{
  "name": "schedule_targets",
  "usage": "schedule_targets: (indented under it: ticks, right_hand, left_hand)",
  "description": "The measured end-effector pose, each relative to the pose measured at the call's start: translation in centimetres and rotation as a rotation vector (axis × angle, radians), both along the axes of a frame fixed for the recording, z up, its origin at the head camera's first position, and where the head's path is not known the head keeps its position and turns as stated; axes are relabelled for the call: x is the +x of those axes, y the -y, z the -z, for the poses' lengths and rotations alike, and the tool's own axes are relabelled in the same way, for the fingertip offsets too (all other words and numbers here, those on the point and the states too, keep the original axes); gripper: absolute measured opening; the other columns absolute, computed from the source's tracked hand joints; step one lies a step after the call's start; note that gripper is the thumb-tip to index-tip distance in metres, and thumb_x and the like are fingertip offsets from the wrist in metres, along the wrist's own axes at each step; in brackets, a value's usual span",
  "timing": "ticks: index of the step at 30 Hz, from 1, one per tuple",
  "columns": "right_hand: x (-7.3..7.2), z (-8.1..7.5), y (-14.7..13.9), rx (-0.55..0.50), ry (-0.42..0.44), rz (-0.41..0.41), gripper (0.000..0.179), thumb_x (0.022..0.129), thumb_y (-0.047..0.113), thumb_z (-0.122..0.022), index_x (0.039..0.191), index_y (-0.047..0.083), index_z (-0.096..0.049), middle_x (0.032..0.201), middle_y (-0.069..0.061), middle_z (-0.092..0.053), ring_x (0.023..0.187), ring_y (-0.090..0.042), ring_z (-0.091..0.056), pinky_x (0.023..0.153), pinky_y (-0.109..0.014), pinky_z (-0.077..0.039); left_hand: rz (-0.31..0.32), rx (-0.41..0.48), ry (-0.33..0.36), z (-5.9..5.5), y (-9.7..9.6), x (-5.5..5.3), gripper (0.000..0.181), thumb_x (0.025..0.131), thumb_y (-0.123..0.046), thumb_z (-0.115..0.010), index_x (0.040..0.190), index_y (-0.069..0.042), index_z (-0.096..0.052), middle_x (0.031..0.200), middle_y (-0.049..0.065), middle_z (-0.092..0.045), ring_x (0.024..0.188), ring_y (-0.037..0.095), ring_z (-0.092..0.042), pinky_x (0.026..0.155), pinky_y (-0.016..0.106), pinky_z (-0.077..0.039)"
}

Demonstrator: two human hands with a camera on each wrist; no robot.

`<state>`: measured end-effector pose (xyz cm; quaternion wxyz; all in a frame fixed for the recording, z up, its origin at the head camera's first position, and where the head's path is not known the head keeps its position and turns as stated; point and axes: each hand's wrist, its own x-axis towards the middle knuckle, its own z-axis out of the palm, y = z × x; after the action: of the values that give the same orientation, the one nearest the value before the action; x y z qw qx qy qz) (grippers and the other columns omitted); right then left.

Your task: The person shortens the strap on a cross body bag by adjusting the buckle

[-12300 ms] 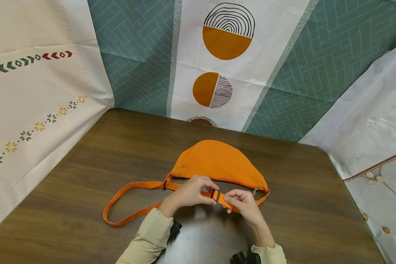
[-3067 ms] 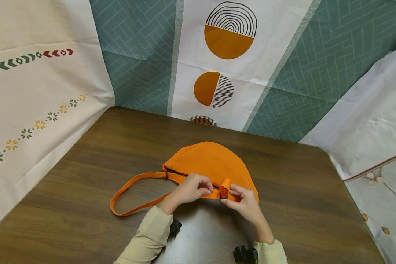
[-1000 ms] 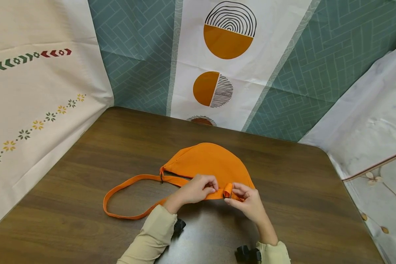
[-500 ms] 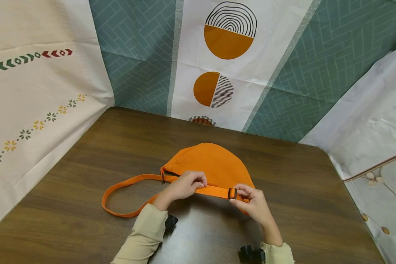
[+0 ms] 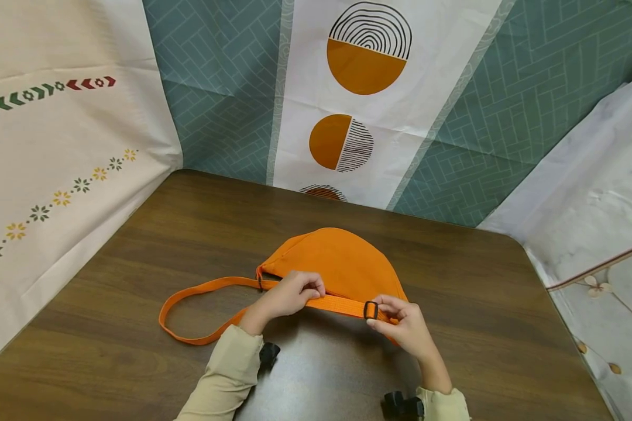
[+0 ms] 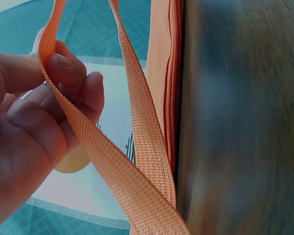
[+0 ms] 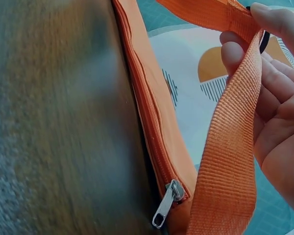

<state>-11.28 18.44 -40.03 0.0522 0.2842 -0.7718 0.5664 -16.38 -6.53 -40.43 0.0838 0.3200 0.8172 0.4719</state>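
Observation:
An orange waist bag (image 5: 337, 257) lies on the table with its curved side away from me. My left hand (image 5: 289, 293) pinches the orange strap (image 5: 337, 304) in front of the bag. At the strap's right part, my right hand (image 5: 402, 320) holds the black slide buckle (image 5: 370, 310) between thumb and fingers. Between the hands the strap runs flat and fairly taut. In the left wrist view the strap crosses my curled fingers (image 6: 68, 73). A silver zipper pull (image 7: 167, 203) hangs at one end of the bag in the right wrist view.
The brown wooden table (image 5: 137, 280) spreads around the bag. A loose loop of strap (image 5: 163, 313) lies to the left, and a black ring (image 5: 260, 283) joins it near the bag's left corner. Patterned cloths (image 5: 221, 88) hang behind and at both sides.
The raised fold of strap at the buckle has been drawn flat. My left hand has moved left along the strap, my right hand slightly right with the buckle. The left loop reaches slightly farther left.

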Motion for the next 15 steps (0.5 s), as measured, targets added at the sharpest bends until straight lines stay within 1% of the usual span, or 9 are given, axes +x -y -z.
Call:
schedule_targets:
  ticks: [3, 6, 11, 14, 15]
  right_hand:
    - [0.0, -0.1, 0.1, 0.009, 0.011, 0.025, 0.024, 0.068, -0.019, -0.065, 0.089, -0.013, -0.056, 0.07, -0.019, -0.061, 0.056, -0.013, -0.049, 0.048, -0.022, -0.041]
    - [-0.1, 0.0, -0.1, 0.016, 0.0, 0.036, 0.025, 0.068, -0.018, -0.066, 0.091, -0.013, -0.057, 0.068, -0.014, -0.058, 0.054, -0.014, -0.046, 0.047, -0.022, -0.04]
    - [-0.8, 1.2, -0.7, -0.019, -0.003, -0.004, 0.028, 0.069, -0.021, -0.062, 0.096, -0.016, -0.054, 0.069, -0.013, -0.056, 0.053, -0.015, -0.047, 0.047, -0.021, -0.042]
    - [-1.1, 1.9, -1.0, -0.064, 0.013, -0.031, 0.029, 0.073, -0.022, -0.057, 0.102, -0.016, -0.053, 0.072, -0.013, -0.057, 0.053, -0.017, -0.051, 0.049, -0.022, -0.045]
    - [-1.2, 2.0, -1.1, -0.08, 0.017, -0.042, 0.03, 0.075, -0.022, -0.055, 0.104, -0.015, -0.053, 0.073, -0.014, -0.058, 0.054, -0.018, -0.052, 0.05, -0.024, -0.046]
  left_hand:
    - [-0.014, -0.006, -0.024, 0.0, 0.0, 0.0, 0.013, 0.086, 0.005, -0.053, 0.081, -0.006, -0.059, 0.074, -0.003, -0.055, 0.067, 0.011, -0.047, 0.065, 0.024, -0.043]
    - [-0.031, -0.013, -0.053, 0.0, 0.0, -0.1, 0.013, 0.085, 0.005, -0.054, 0.08, -0.006, -0.06, 0.075, -0.002, -0.056, 0.068, 0.011, -0.048, 0.065, 0.024, -0.043]
    - [-0.044, -0.016, -0.084, 0.0, -0.2, -0.1, 0.008, 0.085, 0.001, -0.057, 0.082, -0.005, -0.061, 0.076, -0.002, -0.056, 0.068, 0.011, -0.048, 0.065, 0.024, -0.043]
    - [-0.043, -0.012, -0.091, -0.1, -0.6, -0.1, 0.003, 0.085, -0.004, -0.059, 0.085, -0.003, -0.062, 0.078, -0.001, -0.057, 0.07, 0.012, -0.049, 0.065, 0.025, -0.043]
    - [-0.039, -0.009, -0.09, -0.1, -0.8, 0.0, 0.004, 0.085, -0.006, -0.06, 0.086, -0.003, -0.062, 0.08, -0.001, -0.057, 0.072, 0.013, -0.05, 0.067, 0.026, -0.044]
